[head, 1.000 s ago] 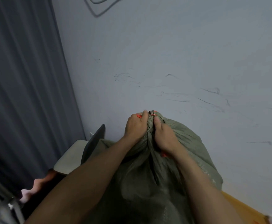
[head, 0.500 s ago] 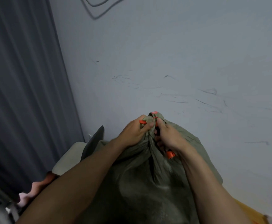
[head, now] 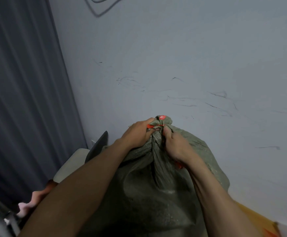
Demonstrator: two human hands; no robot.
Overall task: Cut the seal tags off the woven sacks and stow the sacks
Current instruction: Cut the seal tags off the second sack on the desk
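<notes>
The woven sack, dull green and full, stands against the wall, its neck bunched and bound by a red seal tag. Both hands sit close together on that neck. The left hand grips the gathered cloth just under the tie, and the right hand pinches it from the other side, thumb beside the tie. The cloth looks soft, creased and probably slippery, and the load is likely heavy. The tight neck below the tag seems the surest hold.

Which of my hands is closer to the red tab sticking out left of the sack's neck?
Left. The left hand grips the sack at its neck, with the red tab at its fingers. The right hand grips across the neck, apart from the tab.
</notes>
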